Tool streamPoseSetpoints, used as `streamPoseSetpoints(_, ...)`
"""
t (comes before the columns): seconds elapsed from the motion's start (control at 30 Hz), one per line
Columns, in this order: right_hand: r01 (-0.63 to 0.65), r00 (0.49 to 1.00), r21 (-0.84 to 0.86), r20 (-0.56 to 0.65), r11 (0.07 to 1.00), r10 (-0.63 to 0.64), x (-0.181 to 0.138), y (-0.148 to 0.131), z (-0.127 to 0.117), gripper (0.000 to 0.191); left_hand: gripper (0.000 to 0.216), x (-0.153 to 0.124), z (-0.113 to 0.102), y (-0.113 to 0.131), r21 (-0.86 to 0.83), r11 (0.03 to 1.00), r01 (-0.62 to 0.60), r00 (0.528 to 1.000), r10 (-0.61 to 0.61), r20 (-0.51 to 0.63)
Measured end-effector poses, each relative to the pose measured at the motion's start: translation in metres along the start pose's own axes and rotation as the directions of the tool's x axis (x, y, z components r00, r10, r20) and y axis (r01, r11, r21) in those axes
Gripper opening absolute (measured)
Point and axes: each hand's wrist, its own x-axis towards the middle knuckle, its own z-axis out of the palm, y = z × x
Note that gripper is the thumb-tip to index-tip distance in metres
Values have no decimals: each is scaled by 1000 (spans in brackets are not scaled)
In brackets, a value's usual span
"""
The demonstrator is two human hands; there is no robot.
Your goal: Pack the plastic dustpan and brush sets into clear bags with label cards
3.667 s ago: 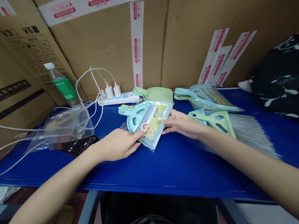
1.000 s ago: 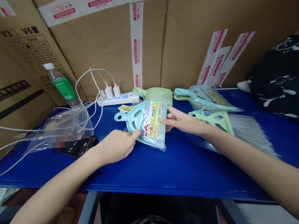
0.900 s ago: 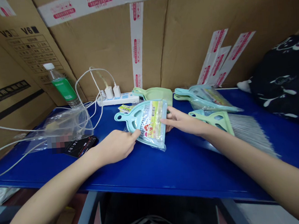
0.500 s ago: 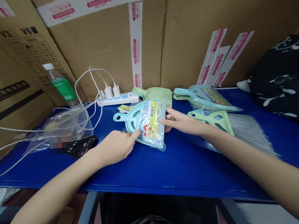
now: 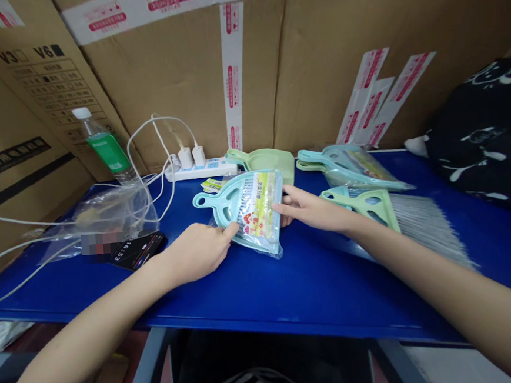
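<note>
A light-blue dustpan set [image 5: 257, 209] in a clear plastic bag is held between my two hands over the blue table. Its handle points left, and a yellow-green printed label shows through the bag. My left hand [image 5: 202, 249] pinches the near left edge, thumb on top. At the opposite side, my right hand [image 5: 303, 208] grips the bagged right edge, some of its fingers hidden behind. Just behind the set lies a green dustpan [image 5: 273, 160]. To the right of my right hand are a green brush [image 5: 374, 206] with grey bristles and a bagged blue dustpan set [image 5: 351, 166].
On the left are a phone [image 5: 138, 251], a crumpled clear bag [image 5: 102, 215], white cables and a bottle with a green label [image 5: 108, 150]. A power strip [image 5: 201, 170] runs along the cardboard [image 5: 176, 85] at the back. Dark patterned fabric [image 5: 485, 132] sits at the right.
Both hands keep their grip on the bagged dustpan set, which has barely moved. The digits on the phone screen have changed.
</note>
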Motion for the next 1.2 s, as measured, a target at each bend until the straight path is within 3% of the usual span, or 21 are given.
streamPoseSetpoints(0.63, 12, 1000, -74, 8, 997, -12, -2, -5, 0, 27, 25, -2, -1, 0, 19, 1000, 7, 1000, -6, -18)
streamPoseSetpoints(0.87, 75, 997, -74, 37, 994, -72, -2, -3, -2, 29, 23, -2, -3, 0, 11, 1000, 6, 1000, -6, -6)
streamPoseSetpoints(1.2, 24, 1000, -76, 18, 997, -23, -3, -5, 0, 28, 21, -2, -3, 2, 15, 1000, 15, 1000, -15, 19)
